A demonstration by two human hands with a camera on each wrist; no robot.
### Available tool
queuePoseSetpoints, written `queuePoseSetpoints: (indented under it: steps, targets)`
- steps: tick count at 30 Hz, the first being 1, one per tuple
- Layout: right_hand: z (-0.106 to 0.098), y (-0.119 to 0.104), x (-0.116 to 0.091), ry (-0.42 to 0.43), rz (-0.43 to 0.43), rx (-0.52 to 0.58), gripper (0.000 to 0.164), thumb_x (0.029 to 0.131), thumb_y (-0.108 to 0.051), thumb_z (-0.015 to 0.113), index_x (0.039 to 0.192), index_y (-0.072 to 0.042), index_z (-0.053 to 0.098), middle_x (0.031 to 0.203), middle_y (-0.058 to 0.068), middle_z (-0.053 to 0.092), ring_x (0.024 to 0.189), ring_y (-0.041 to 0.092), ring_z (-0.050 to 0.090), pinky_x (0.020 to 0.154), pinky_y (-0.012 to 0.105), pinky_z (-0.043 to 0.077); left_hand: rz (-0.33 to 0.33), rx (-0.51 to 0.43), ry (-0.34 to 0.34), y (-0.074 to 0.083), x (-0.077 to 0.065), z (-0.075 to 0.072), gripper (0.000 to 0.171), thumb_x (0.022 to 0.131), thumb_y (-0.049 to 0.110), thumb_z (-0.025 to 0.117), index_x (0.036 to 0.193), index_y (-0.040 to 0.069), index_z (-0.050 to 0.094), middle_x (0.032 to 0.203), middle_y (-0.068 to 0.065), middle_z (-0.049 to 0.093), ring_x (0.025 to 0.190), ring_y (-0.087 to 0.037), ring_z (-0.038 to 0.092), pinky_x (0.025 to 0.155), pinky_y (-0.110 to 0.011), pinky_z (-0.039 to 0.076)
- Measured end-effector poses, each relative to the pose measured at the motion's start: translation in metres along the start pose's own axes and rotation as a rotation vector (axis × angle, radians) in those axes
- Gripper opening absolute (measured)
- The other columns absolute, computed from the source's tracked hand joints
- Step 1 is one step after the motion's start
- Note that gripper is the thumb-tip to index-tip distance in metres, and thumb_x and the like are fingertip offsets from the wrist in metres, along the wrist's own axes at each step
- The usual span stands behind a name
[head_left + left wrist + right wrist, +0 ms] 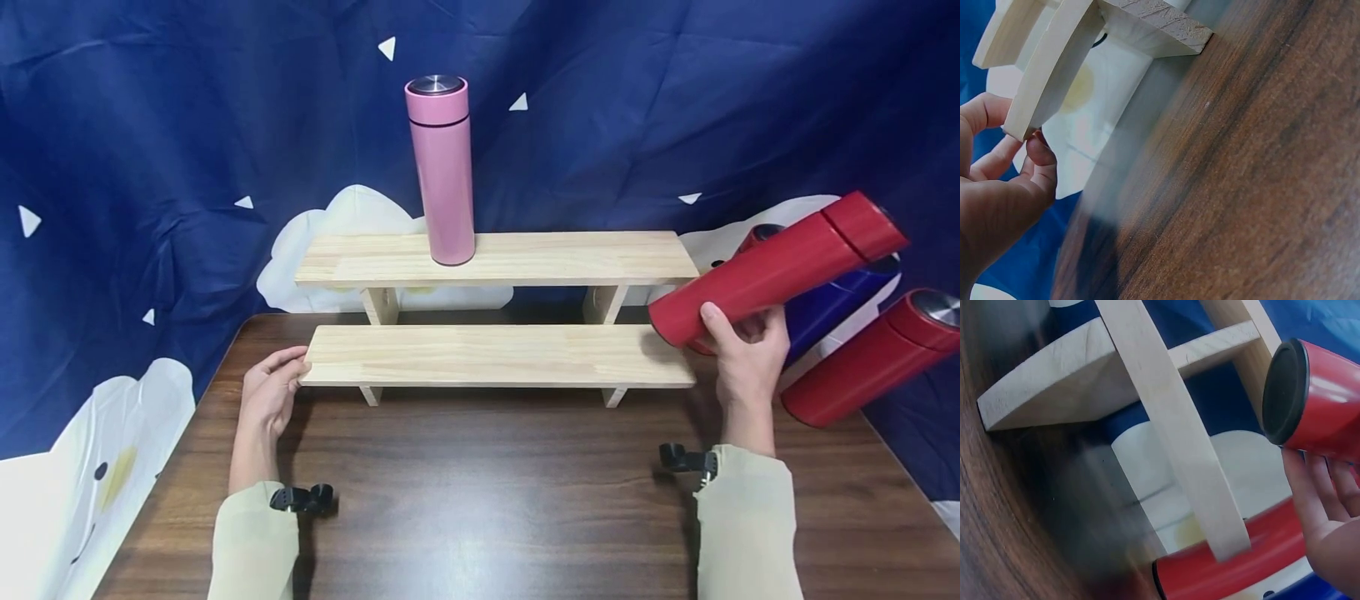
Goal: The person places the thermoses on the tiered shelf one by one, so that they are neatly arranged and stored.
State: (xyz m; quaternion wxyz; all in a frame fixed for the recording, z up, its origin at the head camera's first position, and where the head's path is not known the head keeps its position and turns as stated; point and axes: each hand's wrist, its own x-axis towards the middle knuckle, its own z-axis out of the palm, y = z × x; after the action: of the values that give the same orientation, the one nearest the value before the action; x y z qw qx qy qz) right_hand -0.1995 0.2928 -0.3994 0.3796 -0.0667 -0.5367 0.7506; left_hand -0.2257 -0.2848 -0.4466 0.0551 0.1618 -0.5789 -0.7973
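My right hand [752, 360] grips a red thermos bottle [780, 265] near its base. The bottle is tilted, its lid up to the right, above the right end of a two-tier wooden shelf [495, 354]. In the right wrist view its dark base [1286, 392] faces the shelf, apart from the boards. At the other end my left hand [268, 393] pinches the lower board's left edge between thumb and fingers; the left wrist view shows this board end [1054, 75] up close. A pink thermos bottle [444, 179] stands upright on the upper tier, left of centre.
Right of the shelf, another red thermos [870, 362] leans outward. A blue bottle [832, 304] and a further red bottle [1235, 562] lie partly hidden behind the right hand. The shelf stands on a brown wooden table [480, 483] before a dark blue curtain [225, 108].
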Motion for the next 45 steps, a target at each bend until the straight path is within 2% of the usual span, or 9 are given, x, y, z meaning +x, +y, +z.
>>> queuePoseSetpoints:
  steps: [6,10,16,21,28,34,41,45]
  targets:
    - [0.012,-0.002,-0.002,0.037,-0.038,-0.039,0.051,0.074,0.005,0.083,0.120,-0.006,0.065,0.110,0.011,0.067,0.099,0.021,0.063,0.083,0.023,0.052,-0.001,0.014,0.002,0.001,0.000,0.000,0.025,0.087,-0.017,0.059,0.098,0.001,0.073,0.093,-0.005,0.067,0.087,-0.012,0.064,0.073,-0.018,0.054]
    - [0.020,-0.007,-0.003,0.040,-0.040,-0.026,0.048,0.074,0.002,0.084,0.118,-0.007,0.065,0.108,0.013,0.067,0.095,0.022,0.065,0.075,0.022,0.056,-0.001,0.016,0.004,0.000,0.000,-0.001,0.026,0.087,-0.017,0.059,0.096,0.002,0.073,0.094,-0.005,0.067,0.087,-0.012,0.063,0.073,-0.018,0.054]
    - [0.034,-0.012,-0.005,-0.006,-0.036,0.006,0.047,0.075,0.001,0.083,0.118,-0.007,0.065,0.108,0.015,0.067,0.094,0.023,0.066,0.064,0.024,0.059,0.008,-0.013,-0.009,-0.002,0.002,-0.002,0.026,0.087,-0.018,0.058,0.094,0.002,0.073,0.093,-0.006,0.066,0.087,-0.013,0.064,0.074,-0.019,0.054]
    - [0.044,-0.014,-0.006,-0.054,-0.040,0.008,0.048,0.076,0.001,0.082,0.120,-0.008,0.064,0.108,0.016,0.067,0.094,0.023,0.066,0.065,0.024,0.059,0.008,-0.010,-0.006,-0.001,0.003,-0.001,0.025,0.087,-0.018,0.059,0.095,0.002,0.073,0.093,-0.006,0.066,0.088,-0.013,0.064,0.074,-0.019,0.054]
    - [0.062,-0.015,-0.009,-0.123,-0.003,0.073,0.045,0.078,0.004,0.080,0.119,-0.007,0.065,0.106,0.017,0.066,0.087,0.023,0.067,0.061,0.028,0.060,-0.005,0.000,-0.001,-0.001,0.002,-0.001,0.025,0.088,-0.017,0.059,0.096,0.002,0.073,0.093,-0.005,0.067,0.086,-0.012,0.064,0.073,-0.019,0.055]
    - [0.080,-0.017,-0.008,-0.175,-0.037,-0.008,0.047,0.077,-0.002,0.082,0.119,-0.010,0.065,0.106,0.014,0.067,0.088,0.022,0.068,0.064,0.026,0.060,0.005,-0.016,-0.012,-0.002,0.001,-0.002,0.027,0.088,-0.018,0.058,0.093,0.003,0.073,0.092,-0.006,0.067,0.086,-0.013,0.064,0.074,-0.019,0.055]
    - [0.096,-0.017,-0.006,-0.215,-0.030,-0.068,0.049,0.078,-0.007,0.084,0.121,-0.010,0.062,0.107,0.012,0.067,0.089,0.021,0.068,0.066,0.025,0.060,0.008,-0.016,-0.024,-0.002,0.001,-0.003,0.027,0.087,-0.018,0.059,0.094,0.003,0.073,0.093,-0.005,0.068,0.087,-0.013,0.064,0.074,-0.019,0.055]
    - [0.104,-0.016,-0.004,-0.233,-0.066,-0.114,0.051,0.078,-0.009,0.084,0.123,-0.010,0.061,0.109,0.010,0.067,0.090,0.021,0.067,0.075,0.024,0.058,0.005,-0.011,-0.020,-0.002,0.001,-0.002,0.027,0.087,-0.018,0.058,0.095,0.003,0.074,0.093,-0.005,0.068,0.087,-0.013,0.064,0.073,-0.019,0.055]
